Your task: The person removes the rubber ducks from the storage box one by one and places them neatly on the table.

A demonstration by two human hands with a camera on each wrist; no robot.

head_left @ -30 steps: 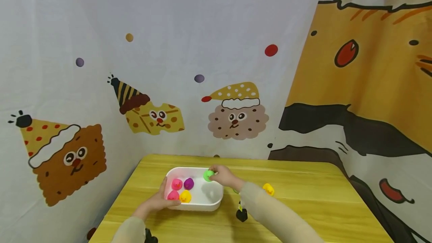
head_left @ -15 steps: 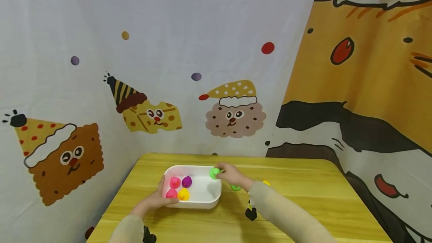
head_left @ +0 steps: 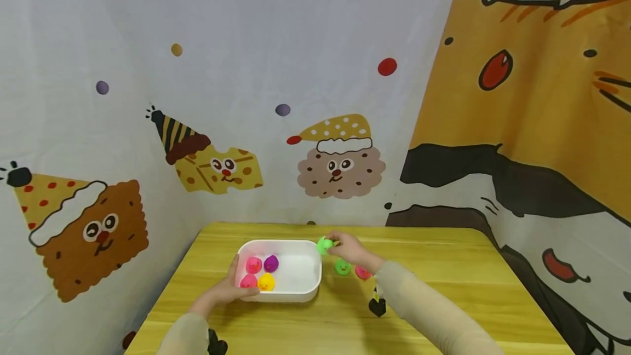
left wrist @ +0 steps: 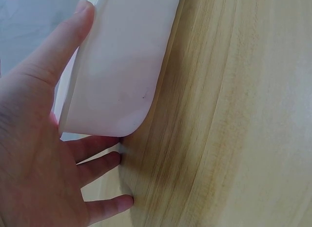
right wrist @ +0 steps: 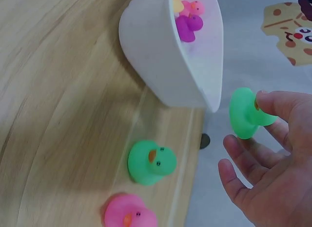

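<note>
My left hand [head_left: 225, 290] holds the left end of a white plastic tub [left wrist: 114, 85], its thumb laid along the near rim and its fingers around the end wall. Two pink ducks, a purple duck [right wrist: 188, 28] and a yellow duck [head_left: 266, 282] sit in the tub's left half. Between thumb and fingers, my right hand [head_left: 347, 250] pinches a green rubber duck [right wrist: 245, 113] by its head, raised at the tub's right rim and apart from it in the right wrist view. Below that hand, another green duck [right wrist: 151, 162] stands on the table.
Beside the second green duck is a pink duck [head_left: 362, 272], partly behind the right sleeve. A small black object [head_left: 377, 307] shows by that sleeve, another [head_left: 217, 342] by the left one. The wooden table [head_left: 296, 327] meets a printed cloth at the back.
My right hand has carried the green duck rightward from over the tub's inside to its right rim. The yellow duck on the table is now hidden, and a pink one shows. My left hand stays put.
</note>
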